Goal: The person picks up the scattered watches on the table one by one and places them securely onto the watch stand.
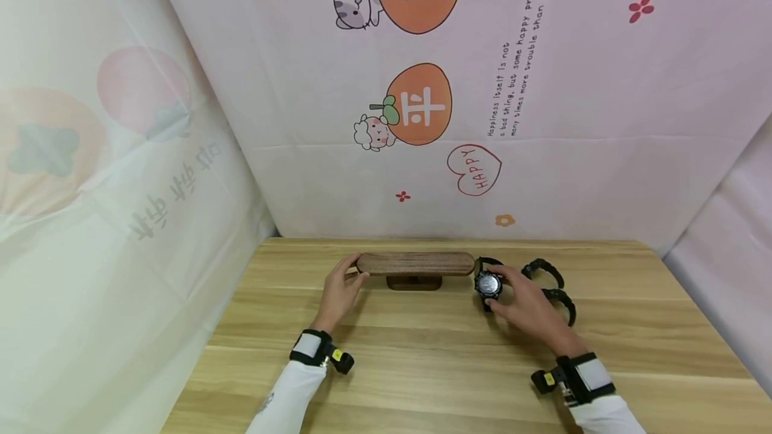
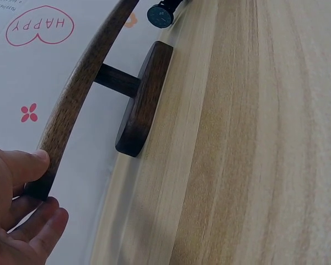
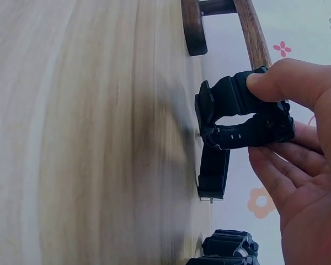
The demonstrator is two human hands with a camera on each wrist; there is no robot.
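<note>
A dark wooden T-shaped stand (image 1: 416, 264) has a long rounded bar on a short post and a small foot on the table. My left hand (image 1: 339, 292) pinches the bar's left end; in the left wrist view the thumb (image 2: 30, 165) lies on top with fingers beneath. My right hand (image 1: 523, 300) grips a black wristwatch (image 1: 488, 283) between thumb and fingers, just beside the bar's right end. Its strap (image 3: 237, 135) curves into a loop in the right wrist view. The watch's round dial (image 2: 160, 16) shows at the top of the left wrist view.
Two more black watches lie right of my right hand, a farther one (image 1: 545, 272) and a nearer one (image 1: 562, 303). Behind the wood-grain table (image 1: 422, 367) hangs a printed white cloth (image 1: 573, 173), with another cloth (image 1: 199, 233) along the left side.
</note>
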